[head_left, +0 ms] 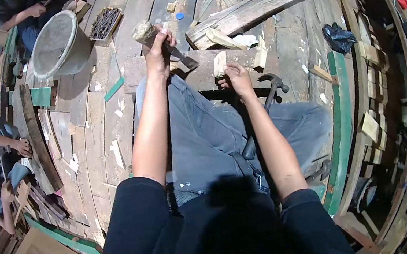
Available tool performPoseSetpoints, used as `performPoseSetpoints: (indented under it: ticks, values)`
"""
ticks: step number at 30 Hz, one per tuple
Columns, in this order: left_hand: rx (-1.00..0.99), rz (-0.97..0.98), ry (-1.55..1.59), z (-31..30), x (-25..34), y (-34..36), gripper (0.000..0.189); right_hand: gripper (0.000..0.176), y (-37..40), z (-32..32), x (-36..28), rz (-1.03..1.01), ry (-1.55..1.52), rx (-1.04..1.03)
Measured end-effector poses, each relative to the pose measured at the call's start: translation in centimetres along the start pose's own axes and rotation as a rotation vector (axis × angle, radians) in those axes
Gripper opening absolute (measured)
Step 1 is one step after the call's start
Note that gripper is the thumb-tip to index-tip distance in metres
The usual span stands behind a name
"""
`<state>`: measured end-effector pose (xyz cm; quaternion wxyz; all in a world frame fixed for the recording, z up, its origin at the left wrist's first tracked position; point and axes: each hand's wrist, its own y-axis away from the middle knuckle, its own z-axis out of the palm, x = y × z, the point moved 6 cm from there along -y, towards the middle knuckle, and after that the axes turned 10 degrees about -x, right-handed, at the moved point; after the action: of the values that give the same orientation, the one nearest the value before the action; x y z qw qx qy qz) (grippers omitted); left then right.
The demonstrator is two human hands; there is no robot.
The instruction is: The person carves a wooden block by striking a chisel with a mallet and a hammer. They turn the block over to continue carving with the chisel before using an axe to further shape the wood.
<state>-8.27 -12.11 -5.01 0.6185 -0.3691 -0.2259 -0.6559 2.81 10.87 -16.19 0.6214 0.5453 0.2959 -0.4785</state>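
Observation:
My left hand (160, 50) is closed around a tool that looks like a chisel (186, 62), its thick worn handle end (144, 31) sticking up and its broad flat blade pointing down to the right. Between the fingers of my right hand (237, 80) is a small pale wood piece (220, 64), held near a worn wooden block (204, 76) in front of my legs. A claw hammer (273, 84) rests against my right leg, head forward. Another pale offcut (260, 54) lies just right of the wood piece.
Ahead lies a thick weathered timber (259, 10). At the far left stand a grey bucket (58, 46) and a tray of nails (106, 24). Two other people work on the left. A green beam (340, 130) and a black plastic bag (338, 38) are on the right.

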Motion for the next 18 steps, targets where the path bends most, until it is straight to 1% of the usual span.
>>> performPoseSetpoints:
  ticks: [3,6,7,10,11,13,14,15,16,18]
  values:
    - [-0.015,-0.013,0.004,0.1,-0.1,0.0,0.023,0.026,-0.2,-0.2,-0.8,-0.064,0.617,-0.065]
    - [-0.022,-0.018,-0.022,0.2,0.2,0.2,0.024,0.028,0.8,1.0,-3.3,-0.174,1.150,0.058]
    - [-0.032,-0.019,-0.021,0.4,0.2,0.2,0.024,0.032,1.2,1.2,-3.7,-0.186,1.257,0.113]
    - [-0.066,-0.015,-0.046,1.4,0.5,0.5,0.023,0.031,1.8,0.8,-4.7,-0.110,1.340,0.133]
    - [-0.078,-0.014,-0.052,1.4,0.4,0.6,0.023,0.031,1.2,-0.4,-3.8,-0.074,1.260,0.137]
    - [-0.098,-0.013,-0.105,2.0,0.7,0.8,0.022,0.032,2.1,-2.2,-3.9,-0.156,1.100,0.168]
    - [-0.072,-0.021,-0.125,2.4,0.8,1.3,0.021,0.033,2.8,-3.1,-4.0,-0.197,1.019,0.182]
    - [-0.122,-0.008,-0.203,3.1,1.2,1.7,0.021,0.034,4.1,-3.7,-4.8,-0.215,1.013,0.181]
    - [-0.171,0.004,-0.281,3.7,1.6,2.1,0.020,0.030,5.9,-4.1,-5.6,-0.211,0.986,0.222]
    - [-0.184,-0.002,-0.298,5.5,2.0,3.0,0.018,0.021,7.6,-6.7,-4.5,-0.302,0.975,0.192]
